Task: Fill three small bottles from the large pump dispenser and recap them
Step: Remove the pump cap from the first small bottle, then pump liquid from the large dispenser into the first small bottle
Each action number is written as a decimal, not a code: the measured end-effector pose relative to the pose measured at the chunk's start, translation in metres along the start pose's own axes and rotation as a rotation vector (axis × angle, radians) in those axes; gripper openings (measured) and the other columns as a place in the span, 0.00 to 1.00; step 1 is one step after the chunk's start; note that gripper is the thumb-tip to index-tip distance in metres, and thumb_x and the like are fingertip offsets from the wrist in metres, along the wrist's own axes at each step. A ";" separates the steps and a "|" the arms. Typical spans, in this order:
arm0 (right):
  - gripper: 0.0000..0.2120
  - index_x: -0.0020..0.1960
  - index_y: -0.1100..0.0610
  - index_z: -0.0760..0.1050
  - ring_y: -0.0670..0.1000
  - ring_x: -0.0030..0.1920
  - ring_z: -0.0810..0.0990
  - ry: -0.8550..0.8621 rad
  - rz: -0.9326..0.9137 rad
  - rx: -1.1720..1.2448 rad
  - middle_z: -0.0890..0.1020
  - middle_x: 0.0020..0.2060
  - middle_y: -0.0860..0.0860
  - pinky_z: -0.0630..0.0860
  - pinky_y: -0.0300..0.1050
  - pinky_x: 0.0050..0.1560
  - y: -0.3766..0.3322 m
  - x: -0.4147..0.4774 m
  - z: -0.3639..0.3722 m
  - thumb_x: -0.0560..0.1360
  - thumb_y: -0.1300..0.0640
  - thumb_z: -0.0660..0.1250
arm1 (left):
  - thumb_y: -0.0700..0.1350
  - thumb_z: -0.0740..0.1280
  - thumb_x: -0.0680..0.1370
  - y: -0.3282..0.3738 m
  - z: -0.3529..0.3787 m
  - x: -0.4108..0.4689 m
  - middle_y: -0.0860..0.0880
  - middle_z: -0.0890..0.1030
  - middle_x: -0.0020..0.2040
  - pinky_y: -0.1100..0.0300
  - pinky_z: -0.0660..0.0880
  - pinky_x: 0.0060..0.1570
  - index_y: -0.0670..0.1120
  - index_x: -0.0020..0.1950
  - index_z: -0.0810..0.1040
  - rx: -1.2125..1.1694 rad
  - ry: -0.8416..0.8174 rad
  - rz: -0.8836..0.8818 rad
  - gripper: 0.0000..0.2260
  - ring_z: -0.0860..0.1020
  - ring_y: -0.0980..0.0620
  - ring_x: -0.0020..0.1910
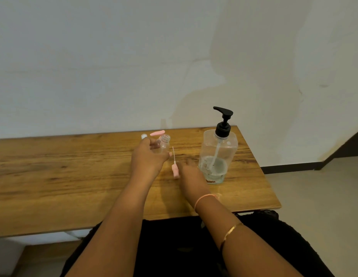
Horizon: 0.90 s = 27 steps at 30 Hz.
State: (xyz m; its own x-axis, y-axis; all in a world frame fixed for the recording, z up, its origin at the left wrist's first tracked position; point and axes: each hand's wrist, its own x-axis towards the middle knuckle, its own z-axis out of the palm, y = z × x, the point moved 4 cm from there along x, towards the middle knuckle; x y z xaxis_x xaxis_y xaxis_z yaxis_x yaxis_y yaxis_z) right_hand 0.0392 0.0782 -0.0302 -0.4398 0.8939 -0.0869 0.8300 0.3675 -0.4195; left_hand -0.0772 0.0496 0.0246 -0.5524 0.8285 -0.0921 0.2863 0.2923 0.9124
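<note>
The left grip (148, 154) holds the uncapped small bottle (164, 143) tilted over the bench (74, 166), so it should go upright under the spout (216, 108) of the pump dispenser (218, 156), while the right grip (191, 173), too blurred to tell if it pinches the pink cap (175, 171) beside it, pumps slowly

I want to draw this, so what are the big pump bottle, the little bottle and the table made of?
Big pump bottle: probably clear, glossy plastic, since the tube shows through; its pump head is matte black plastic. Little bottle: clear too, plastic or glass, hard to tell. Table: wood or wood-look laminate, with brown grain streaks.
</note>
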 end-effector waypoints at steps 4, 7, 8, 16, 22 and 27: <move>0.17 0.63 0.61 0.72 0.58 0.56 0.75 0.127 -0.035 0.054 0.72 0.60 0.58 0.72 0.47 0.55 -0.003 -0.009 -0.028 0.76 0.69 0.58 | 0.39 0.74 0.70 0.003 0.003 -0.002 0.50 0.78 0.55 0.56 0.75 0.51 0.44 0.59 0.76 -0.010 0.013 0.017 0.19 0.76 0.52 0.54; 0.17 0.64 0.60 0.74 0.55 0.56 0.75 0.232 -0.049 0.083 0.74 0.59 0.56 0.70 0.43 0.54 0.002 -0.015 -0.049 0.76 0.69 0.58 | 0.39 0.74 0.71 0.005 0.006 -0.004 0.50 0.78 0.56 0.57 0.74 0.50 0.44 0.59 0.76 -0.017 0.020 0.030 0.18 0.77 0.52 0.54; 0.17 0.64 0.60 0.74 0.55 0.56 0.75 0.267 -0.059 0.100 0.75 0.59 0.56 0.71 0.43 0.55 0.003 -0.017 -0.055 0.77 0.69 0.58 | 0.39 0.73 0.71 0.006 0.006 -0.005 0.51 0.78 0.56 0.58 0.73 0.48 0.43 0.59 0.76 -0.013 0.024 0.042 0.18 0.76 0.52 0.53; 0.09 0.55 0.61 0.81 0.50 0.50 0.80 0.587 -0.234 0.271 0.81 0.49 0.54 0.76 0.40 0.52 0.001 -0.039 -0.108 0.77 0.65 0.64 | 0.42 0.72 0.73 0.020 0.012 -0.015 0.53 0.78 0.52 0.69 0.65 0.35 0.46 0.62 0.76 0.052 0.049 0.150 0.18 0.73 0.58 0.46; 0.07 0.49 0.62 0.82 0.46 0.44 0.79 0.886 -0.414 0.298 0.82 0.44 0.53 0.77 0.37 0.43 0.000 -0.058 -0.144 0.74 0.64 0.66 | 0.44 0.74 0.71 0.026 0.021 -0.021 0.53 0.78 0.57 0.67 0.73 0.42 0.48 0.63 0.76 0.024 0.072 0.266 0.20 0.75 0.55 0.56; 0.11 0.56 0.58 0.80 0.51 0.53 0.75 1.030 -0.286 0.309 0.77 0.53 0.53 0.73 0.32 0.48 0.018 -0.058 -0.156 0.74 0.62 0.68 | 0.43 0.76 0.70 0.031 0.028 -0.027 0.61 0.74 0.50 0.62 0.72 0.54 0.51 0.64 0.73 -0.087 0.071 0.289 0.25 0.73 0.61 0.55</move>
State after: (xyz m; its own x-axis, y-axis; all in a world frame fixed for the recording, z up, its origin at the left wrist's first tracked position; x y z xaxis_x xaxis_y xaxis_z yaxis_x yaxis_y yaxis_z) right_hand 0.1329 0.0734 0.1086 0.0124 0.6252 0.7803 0.5593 0.6426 -0.5237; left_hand -0.0315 0.0495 0.0444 -0.5124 0.8348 0.2013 0.3731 0.0054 0.9278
